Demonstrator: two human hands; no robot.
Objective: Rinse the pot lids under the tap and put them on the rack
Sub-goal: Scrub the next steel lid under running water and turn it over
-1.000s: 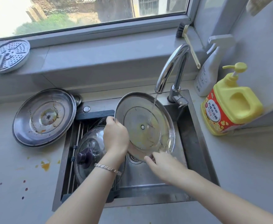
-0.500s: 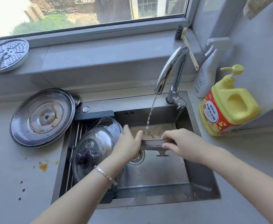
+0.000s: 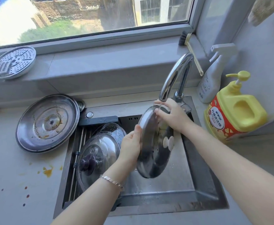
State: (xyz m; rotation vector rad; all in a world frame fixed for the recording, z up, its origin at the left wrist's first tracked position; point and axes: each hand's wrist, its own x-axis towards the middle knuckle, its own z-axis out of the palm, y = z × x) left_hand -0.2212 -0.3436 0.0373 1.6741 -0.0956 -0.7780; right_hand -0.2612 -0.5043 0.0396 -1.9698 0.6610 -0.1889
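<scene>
Fingers [image 3: 137, 129] of left hand [image 3: 130, 144] and right hand [image 3: 173, 116] grasp opposite edges of the tilted lid [image 3: 154, 158] under the tap [image 3: 173, 75]; sink [image 3: 165, 189] open below.

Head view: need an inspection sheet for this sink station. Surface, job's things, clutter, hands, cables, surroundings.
Surface: grey counter with orange spatter and dark dots left of the sink.
Job's things: steel lid tilted under the tap, thin stream running; two glass lids lean on the rack over the sink's left side; soiled lid lies on the counter.
Clutter: steamer plate and brush on the sill; spray bottle and detergent bottle right of the tap.
Hands: left hand grips the steel lid's left rim; right hand on its upper rim, grip unclear.
Cables: nothing seen.
Surroundings: window above the sill, daylight.
</scene>
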